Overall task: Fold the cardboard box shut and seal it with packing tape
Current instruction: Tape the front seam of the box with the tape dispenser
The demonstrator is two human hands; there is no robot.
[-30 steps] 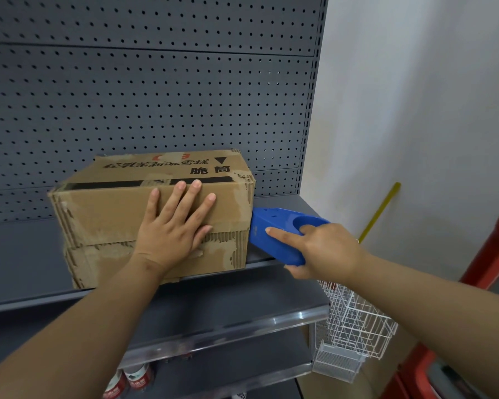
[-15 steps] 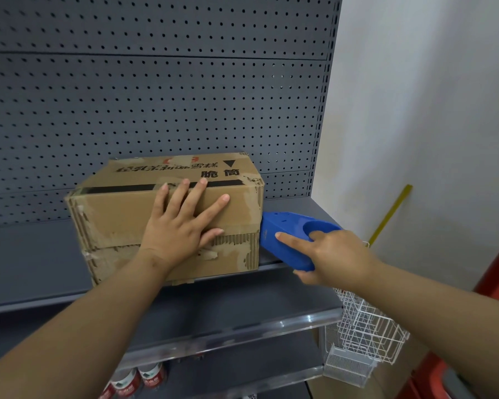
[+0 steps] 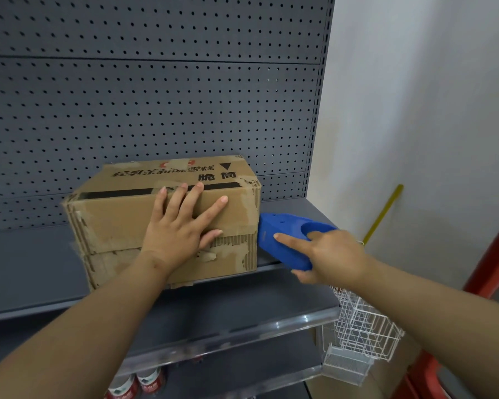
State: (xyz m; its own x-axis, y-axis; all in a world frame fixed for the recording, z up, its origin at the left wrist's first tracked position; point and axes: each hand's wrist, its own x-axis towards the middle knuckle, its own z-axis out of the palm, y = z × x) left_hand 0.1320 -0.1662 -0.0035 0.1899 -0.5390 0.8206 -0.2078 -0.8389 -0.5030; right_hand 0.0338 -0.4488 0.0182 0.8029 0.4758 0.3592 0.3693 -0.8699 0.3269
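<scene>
Head view: little has changed over the last second. The scene sits slightly further right in the picture, and both hands keep the same hold as before. A grey pegboard (image 3: pixel 156 96) backs the shelving, with a pale wall (image 3: pixel 415 110) to its right. The grey shelf (image 3: pixel 26 269) carries the cardboard box (image 3: pixel 113 220), which lies closed with its worn, torn-faced front toward the person and black print on top. A lower shelf edge runs below it, a white wire basket (image 3: pixel 363 326) hangs at the right end, and a yellow stick (image 3: pixel 383 214) leans on the wall. Red-labelled cans (image 3: pixel 139 384) show at the bottom. The left hand (image 3: pixel 176 237) lies flat on the box front, fingers spread and straight, with the fingertips reaching the top edge. The right hand (image 3: pixel 334 254) grips a blue tape dispenser (image 3: pixel 283 234) by its handle, index finger straight along its side. The dispenser's nose is at the box's right side; whether they touch I cannot tell.
</scene>
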